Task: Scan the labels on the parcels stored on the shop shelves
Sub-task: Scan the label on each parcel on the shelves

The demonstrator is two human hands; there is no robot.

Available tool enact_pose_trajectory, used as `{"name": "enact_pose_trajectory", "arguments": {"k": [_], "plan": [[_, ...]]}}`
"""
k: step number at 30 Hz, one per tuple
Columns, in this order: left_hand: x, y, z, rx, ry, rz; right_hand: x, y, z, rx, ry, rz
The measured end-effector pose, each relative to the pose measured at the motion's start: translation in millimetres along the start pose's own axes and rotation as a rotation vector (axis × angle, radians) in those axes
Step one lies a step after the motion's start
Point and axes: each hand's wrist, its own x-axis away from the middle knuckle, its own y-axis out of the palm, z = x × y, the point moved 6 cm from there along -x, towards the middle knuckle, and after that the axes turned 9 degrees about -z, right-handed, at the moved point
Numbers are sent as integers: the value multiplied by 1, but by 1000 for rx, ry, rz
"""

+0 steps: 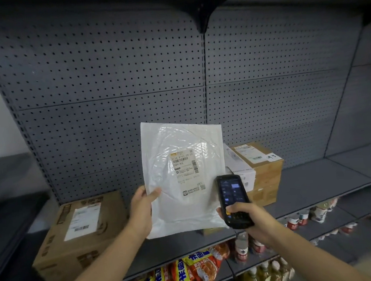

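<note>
A flat white plastic mailer [174,208] stands upright in front of the shelf, gripped at its left edge by my left hand [141,211]. Its printed label [186,172] faces me. My right hand [248,219] holds a black handheld scanner [233,200] with a lit screen, tilted up just right of the label and overlapping the mailer's lower right edge. A brown cardboard box [83,236] with a white label lies on the shelf at the left. Another labelled cardboard box [261,174] sits behind the mailer at the right.
The grey shelf [318,180] runs off to the right, backed by a perforated grey panel [107,80]. Below it, lower shelves hold snack packets [191,272], bottles [242,247] and cans [299,219]. Another shelf overhangs at the top.
</note>
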Motion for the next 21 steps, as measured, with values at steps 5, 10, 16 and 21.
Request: {"name": "enact_pose_trajectory", "arguments": {"k": [5, 10, 16, 21], "plan": [[-55, 67, -8, 52, -65, -58, -35, -53, -56, 81, -60, 62], [-115, 113, -26, 91, -174, -78, -64, -99, -105, 30, -91, 50], [-148, 145, -76, 53, -336, 35, -88, -143, -133, 10, -80, 116], [-167, 150, -101, 51, -455, 146, -104, -161, -138, -13, -87, 156]]}}
